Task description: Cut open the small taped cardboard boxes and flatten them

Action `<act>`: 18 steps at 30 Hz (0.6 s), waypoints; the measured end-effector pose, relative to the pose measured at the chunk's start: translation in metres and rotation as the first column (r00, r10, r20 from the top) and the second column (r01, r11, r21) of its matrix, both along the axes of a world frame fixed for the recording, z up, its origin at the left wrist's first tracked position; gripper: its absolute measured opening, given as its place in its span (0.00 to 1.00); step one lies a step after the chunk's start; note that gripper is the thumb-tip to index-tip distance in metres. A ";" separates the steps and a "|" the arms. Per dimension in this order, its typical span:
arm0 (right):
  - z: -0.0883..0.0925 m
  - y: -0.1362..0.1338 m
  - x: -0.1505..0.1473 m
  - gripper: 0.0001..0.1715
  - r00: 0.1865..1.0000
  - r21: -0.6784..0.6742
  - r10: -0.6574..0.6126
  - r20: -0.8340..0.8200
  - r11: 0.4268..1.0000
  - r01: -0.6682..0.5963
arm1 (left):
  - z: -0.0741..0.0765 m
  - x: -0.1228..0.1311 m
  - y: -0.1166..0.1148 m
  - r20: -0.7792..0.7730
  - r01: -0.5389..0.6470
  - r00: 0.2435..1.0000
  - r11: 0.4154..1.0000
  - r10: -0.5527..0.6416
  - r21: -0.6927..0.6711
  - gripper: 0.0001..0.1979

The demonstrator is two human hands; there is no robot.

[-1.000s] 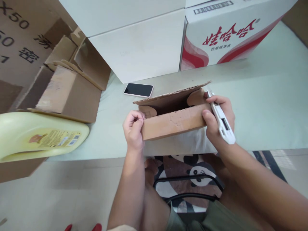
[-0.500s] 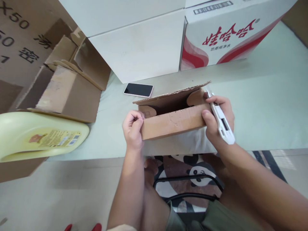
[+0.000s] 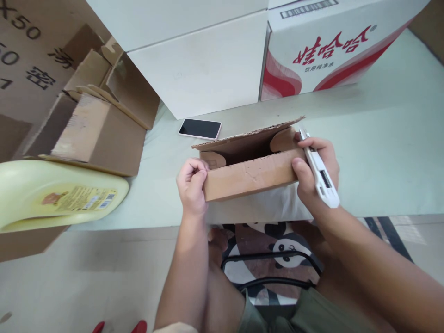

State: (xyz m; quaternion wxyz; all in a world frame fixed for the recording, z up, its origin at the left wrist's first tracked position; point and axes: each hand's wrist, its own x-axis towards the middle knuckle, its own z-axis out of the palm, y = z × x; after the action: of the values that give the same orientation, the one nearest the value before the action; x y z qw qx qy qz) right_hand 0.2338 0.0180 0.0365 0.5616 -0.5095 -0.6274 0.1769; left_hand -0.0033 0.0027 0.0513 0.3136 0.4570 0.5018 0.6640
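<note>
A small brown cardboard box (image 3: pixel 251 175) is held tilted above the near edge of the table, its lid flap raised and its dark inside partly showing. My left hand (image 3: pixel 192 185) pinches the box's left end between thumb and curled fingers. At the right end, my right hand (image 3: pixel 317 166) grips the box with the thumb on the front wall. A white utility knife (image 3: pixel 321 173) lies across that same hand, its tip pointing away from me beside the flap. The fingers behind the box are hidden.
Behind the box lies a phone (image 3: pixel 200 129) on the pale green cloth (image 3: pixel 381 152). White cartons (image 3: pixel 204 69) and a red-and-white carton (image 3: pixel 319 60) stand at the back. On the left are opened brown boxes (image 3: pixel 114 129) and a yellow bottle (image 3: pixel 62 194) on its side.
</note>
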 end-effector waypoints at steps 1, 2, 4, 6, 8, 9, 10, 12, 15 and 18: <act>0.000 0.000 0.000 0.15 1.000 0.005 0.001 -0.001 1.000 -0.001 | 0.000 0.000 0.000 -0.002 -0.001 1.000 1.000 0.001 -0.001 0.06; 0.000 0.000 0.000 0.15 1.000 0.007 0.001 -0.002 1.000 -0.001 | 0.000 0.000 0.000 -0.005 -0.004 1.000 1.000 0.004 -0.003 0.06; -0.001 0.000 0.000 0.15 1.000 0.006 0.006 -0.002 1.000 -0.006 | 0.000 -0.001 0.000 -0.008 -0.001 1.000 1.000 0.001 -0.007 0.07; -0.001 0.000 0.000 0.15 1.000 0.004 0.009 -0.002 1.000 -0.009 | -0.002 -0.001 0.000 -0.009 0.000 1.000 1.000 0.000 -0.006 0.07; -0.002 0.000 0.001 0.16 1.000 0.005 0.015 -0.002 1.000 -0.015 | -0.002 -0.002 0.000 -0.013 0.001 1.000 1.000 -0.001 -0.003 0.07; -0.002 0.000 0.001 0.16 1.000 0.008 0.017 -0.002 1.000 -0.017 | -0.002 -0.002 0.000 -0.016 -0.002 1.000 1.000 0.002 -0.001 0.07; -0.003 0.001 0.001 0.16 1.000 0.011 0.019 0.001 1.000 -0.019 | -0.002 -0.002 0.000 -0.017 -0.006 1.000 1.000 0.006 0.001 0.07; -0.004 0.001 0.001 0.15 1.000 0.015 0.024 0.007 1.000 -0.025 | -0.002 -0.001 0.000 -0.019 -0.009 1.000 1.000 0.010 0.004 0.06; -0.005 0.001 0.001 0.14 1.000 0.020 0.028 0.012 0.999 -0.029 | -0.003 0.000 0.000 -0.016 -0.010 1.000 1.000 0.011 0.010 0.06; -0.005 0.001 0.001 0.14 0.999 0.022 0.027 0.018 0.999 -0.027 | -0.004 0.000 0.000 -0.004 -0.009 1.000 1.000 0.009 0.026 0.06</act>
State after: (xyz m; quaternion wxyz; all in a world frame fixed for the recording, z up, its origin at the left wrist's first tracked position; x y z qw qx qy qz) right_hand 0.2353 0.0192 0.0314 0.5593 -0.4961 -0.6411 0.1730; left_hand -0.0034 0.0030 0.0478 0.3036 0.4600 0.4957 0.6712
